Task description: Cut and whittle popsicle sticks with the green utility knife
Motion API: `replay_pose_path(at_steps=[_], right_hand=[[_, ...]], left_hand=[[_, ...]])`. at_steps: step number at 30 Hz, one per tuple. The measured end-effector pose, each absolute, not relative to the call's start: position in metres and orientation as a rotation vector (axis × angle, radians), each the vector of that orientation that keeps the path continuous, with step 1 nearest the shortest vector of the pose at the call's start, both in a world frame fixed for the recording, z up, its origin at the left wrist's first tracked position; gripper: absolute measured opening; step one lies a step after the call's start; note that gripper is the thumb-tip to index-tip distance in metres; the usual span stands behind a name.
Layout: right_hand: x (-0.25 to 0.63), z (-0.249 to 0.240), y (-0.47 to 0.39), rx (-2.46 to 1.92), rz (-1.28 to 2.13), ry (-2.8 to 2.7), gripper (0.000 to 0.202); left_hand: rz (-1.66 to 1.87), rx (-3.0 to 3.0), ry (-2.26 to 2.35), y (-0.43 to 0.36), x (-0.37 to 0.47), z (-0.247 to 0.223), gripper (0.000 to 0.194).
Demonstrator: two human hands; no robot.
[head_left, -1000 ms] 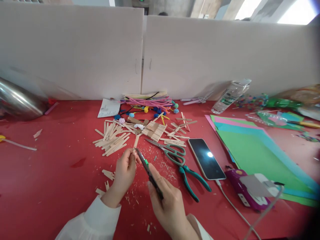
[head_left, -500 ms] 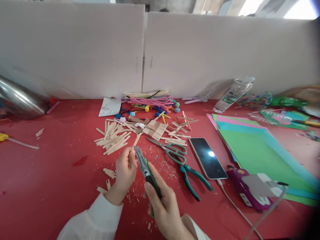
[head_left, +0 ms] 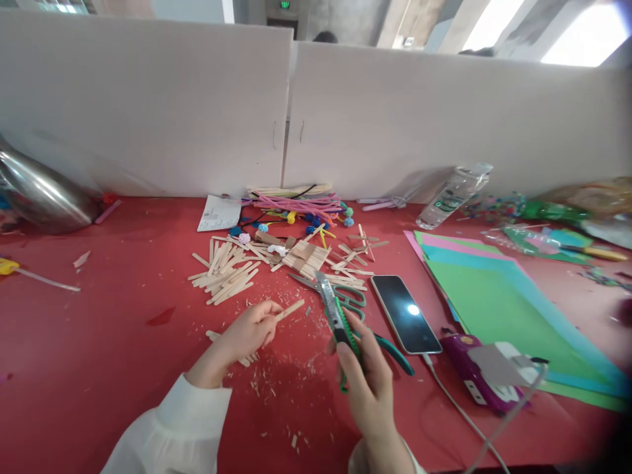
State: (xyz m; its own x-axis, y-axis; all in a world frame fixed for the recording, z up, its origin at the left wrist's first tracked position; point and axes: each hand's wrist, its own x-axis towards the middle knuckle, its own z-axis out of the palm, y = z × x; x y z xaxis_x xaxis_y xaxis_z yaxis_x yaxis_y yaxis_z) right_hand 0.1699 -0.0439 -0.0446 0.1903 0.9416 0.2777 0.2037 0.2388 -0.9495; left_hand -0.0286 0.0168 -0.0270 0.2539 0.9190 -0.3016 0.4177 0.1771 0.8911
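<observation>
Pinched in my left hand is a wooden craft stick, its free end pointing right and slightly up. My right hand is wrapped round a green and black utility knife, whose metal blade end points up and left over the scissors. The knife and the stick are apart. Beyond my hands lie a pile of loose craft sticks and a flat panel of sticks side by side. Wood shavings are scattered on the red table between and below my hands.
Pliers lie partly behind my right hand. Further right are a phone on a cable, a purple device and coloured sheets. A bottle leans near the white partition. Pipe cleaners lie at the back.
My right hand has moved right with the knife, away from the stick. My left hand has turned, and its stick now points right instead of away from me.
</observation>
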Motion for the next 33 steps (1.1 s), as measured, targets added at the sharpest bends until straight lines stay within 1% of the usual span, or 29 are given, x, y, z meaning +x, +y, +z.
replay_pose_path(at_steps=[1,4,6,10,14,17,22,24,25,27,29,31,33], right_hand=[[0.175,-0.044,-0.044,-1.238,0.778,-1.253,0.033],[0.191,-0.041,-0.045,-1.295,0.781,-1.3,0.021],[0.201,-0.039,-0.046,-1.358,0.739,-1.433,0.019],[0.216,-0.035,-0.052,-1.474,0.597,-1.556,0.027],[0.22,-0.035,-0.061,-1.494,0.595,-1.654,0.032],[0.216,-0.039,-0.072,-1.515,0.627,-1.767,0.032],[0.21,-0.05,-0.093,-1.506,0.761,-1.822,0.043],[0.209,-0.051,-0.097,-1.453,0.83,-1.686,0.041],[0.209,-0.051,-0.097,-1.422,0.876,-1.59,0.04],[0.209,-0.049,-0.094,-1.357,0.969,-1.377,0.042],[0.209,-0.043,-0.088,-1.274,1.049,-1.2,0.044],[0.209,-0.036,-0.081,-1.136,1.134,-1.082,0.042],[0.209,-0.029,-0.074,-0.972,1.236,-1.032,0.043]], left_hand=[[0.456,1.453,1.334,0.015,-0.031,-0.025,0.015],[0.261,1.544,1.344,0.013,-0.036,-0.021,0.015],[0.203,1.619,1.363,0.013,-0.038,-0.022,0.016],[0.201,1.817,1.368,0.016,-0.039,-0.026,0.012],[0.258,2.009,1.373,0.019,-0.032,-0.033,0.01],[0.35,2.098,1.486,0.017,-0.026,-0.034,0.021],[0.427,2.207,1.57,-0.007,-0.025,-0.034,0.024],[0.416,2.254,1.544,-0.023,-0.027,-0.038,0.028],[0.402,2.281,1.514,-0.031,-0.027,-0.04,0.034],[0.34,2.338,1.438,-0.044,-0.029,-0.044,0.054],[0.157,2.407,1.33,-0.049,-0.03,-0.045,0.071],[0.036,2.454,1.235,-0.047,-0.032,-0.043,0.079],[-0.003,2.479,1.142,-0.041,-0.035,-0.038,0.083]])
